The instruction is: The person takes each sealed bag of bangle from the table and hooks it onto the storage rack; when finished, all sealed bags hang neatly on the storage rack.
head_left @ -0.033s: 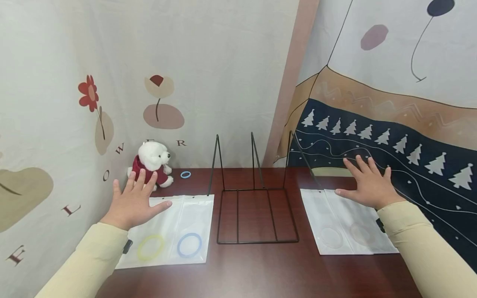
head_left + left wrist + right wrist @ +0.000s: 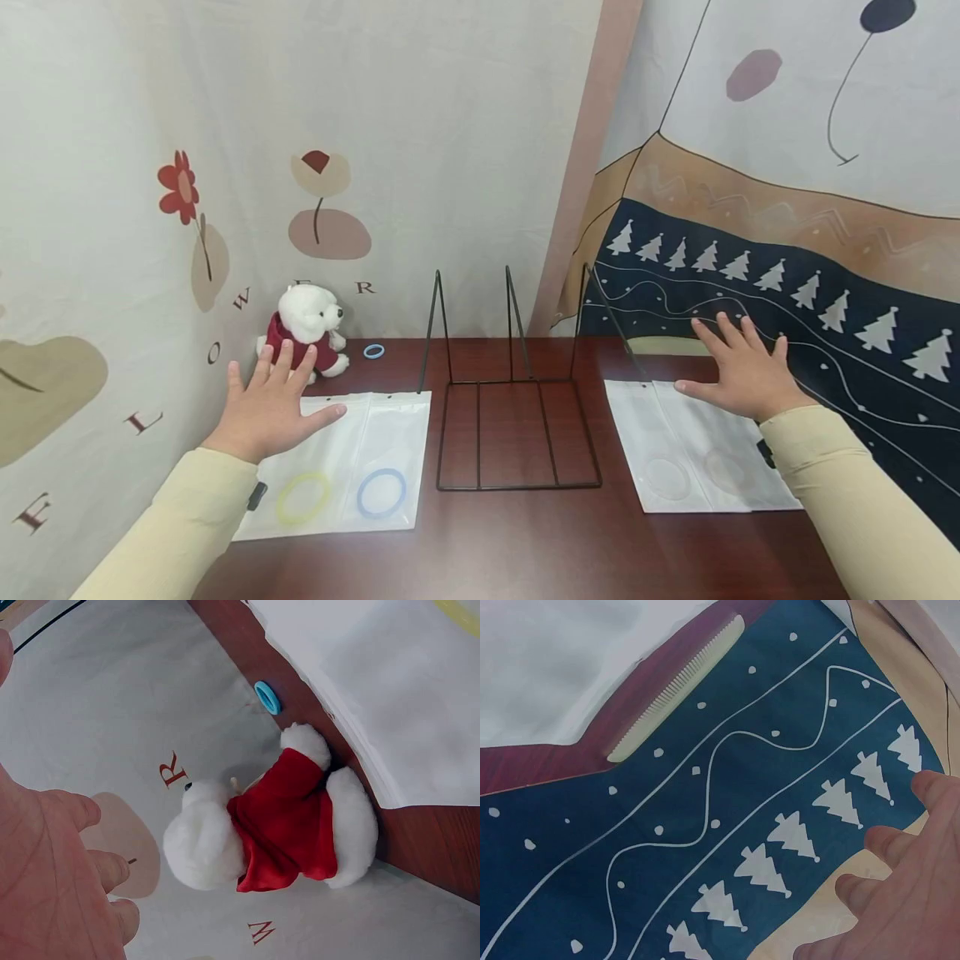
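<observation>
My left hand [image 2: 273, 412] is held up with its fingers spread, above the outer edge of a stack of white pouches [image 2: 337, 446] and in front of a white plush bear [image 2: 309, 310] in a red outfit. The pouches show a yellow ring [image 2: 280, 502] and a blue ring [image 2: 361, 497]; whether these are printed or inside, I cannot tell. Likewise spread, my right hand [image 2: 746, 379] hovers over a second white stack of pouches [image 2: 645, 425], marked with pale circles. Neither hand holds anything. A black wire rack [image 2: 519, 487] stands between the two stacks.
A small light-blue ring [image 2: 373, 357] lies beside the bear. In the right wrist view a pale comb [image 2: 682, 688] lies along the table's back edge. Printed cloth hangings [image 2: 465, 167] rise behind the dark red-brown table [image 2: 525, 550] and along both sides.
</observation>
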Available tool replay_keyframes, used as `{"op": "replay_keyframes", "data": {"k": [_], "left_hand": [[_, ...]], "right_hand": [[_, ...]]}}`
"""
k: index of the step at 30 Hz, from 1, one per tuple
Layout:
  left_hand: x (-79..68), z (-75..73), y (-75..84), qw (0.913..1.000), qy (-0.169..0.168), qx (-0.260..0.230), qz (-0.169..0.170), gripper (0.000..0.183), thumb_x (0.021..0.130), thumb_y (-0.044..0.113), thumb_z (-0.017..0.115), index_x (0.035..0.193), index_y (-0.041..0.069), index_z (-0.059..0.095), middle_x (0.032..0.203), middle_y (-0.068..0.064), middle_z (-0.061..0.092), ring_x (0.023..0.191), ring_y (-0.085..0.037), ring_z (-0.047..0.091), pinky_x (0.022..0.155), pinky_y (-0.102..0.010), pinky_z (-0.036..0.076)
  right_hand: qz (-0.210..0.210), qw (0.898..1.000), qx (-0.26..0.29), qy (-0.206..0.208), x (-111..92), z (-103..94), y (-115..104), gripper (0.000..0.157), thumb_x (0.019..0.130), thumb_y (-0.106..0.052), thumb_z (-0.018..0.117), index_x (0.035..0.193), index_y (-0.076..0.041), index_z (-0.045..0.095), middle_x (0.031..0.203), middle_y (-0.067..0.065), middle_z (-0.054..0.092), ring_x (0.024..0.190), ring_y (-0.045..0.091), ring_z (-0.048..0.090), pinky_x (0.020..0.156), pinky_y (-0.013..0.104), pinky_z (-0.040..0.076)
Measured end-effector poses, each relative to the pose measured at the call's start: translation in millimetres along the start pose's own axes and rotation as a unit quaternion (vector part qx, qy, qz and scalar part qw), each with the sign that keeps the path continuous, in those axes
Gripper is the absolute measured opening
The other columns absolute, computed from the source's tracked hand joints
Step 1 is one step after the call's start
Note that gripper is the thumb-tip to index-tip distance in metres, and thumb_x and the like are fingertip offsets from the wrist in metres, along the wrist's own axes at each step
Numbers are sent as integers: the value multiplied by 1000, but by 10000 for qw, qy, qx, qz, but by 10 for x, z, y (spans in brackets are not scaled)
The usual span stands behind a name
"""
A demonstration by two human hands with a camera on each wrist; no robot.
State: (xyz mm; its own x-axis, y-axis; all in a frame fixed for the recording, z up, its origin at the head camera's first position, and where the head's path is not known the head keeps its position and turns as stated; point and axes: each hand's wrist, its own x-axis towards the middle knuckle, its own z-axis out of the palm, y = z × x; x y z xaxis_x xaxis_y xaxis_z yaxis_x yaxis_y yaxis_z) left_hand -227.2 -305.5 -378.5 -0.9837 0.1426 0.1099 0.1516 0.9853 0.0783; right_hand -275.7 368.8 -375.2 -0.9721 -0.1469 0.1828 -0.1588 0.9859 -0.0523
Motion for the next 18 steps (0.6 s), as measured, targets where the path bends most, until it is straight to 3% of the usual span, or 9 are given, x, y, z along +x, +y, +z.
{"op": "replay_keyframes", "data": {"k": [10, 18], "left_hand": [[-23, 24, 0, 9998, 3, -181, 109, 113, 92, 79, 56, 167, 0, 22, 168, -40, 12, 154, -63, 7, 114, -86, -6], [-9, 109, 17, 9985, 100, -348, 401, 109, 92, 71, 64, 165, -1, 27, 168, -38, 18, 154, -61, 13, 118, -83, 4]], "right_hand": [[5, 9996, 284, -40, 9, -47, 2, 124, 80, -79, 72, 170, -13, 17, 167, 38, 17, 152, 66, 10, 108, 91, -3], [54, 9971, 755, -55, 10, -49, 39, 126, 80, -69, 81, 169, -7, 17, 162, 42, 25, 145, 65, 27, 108, 87, 23]]}}
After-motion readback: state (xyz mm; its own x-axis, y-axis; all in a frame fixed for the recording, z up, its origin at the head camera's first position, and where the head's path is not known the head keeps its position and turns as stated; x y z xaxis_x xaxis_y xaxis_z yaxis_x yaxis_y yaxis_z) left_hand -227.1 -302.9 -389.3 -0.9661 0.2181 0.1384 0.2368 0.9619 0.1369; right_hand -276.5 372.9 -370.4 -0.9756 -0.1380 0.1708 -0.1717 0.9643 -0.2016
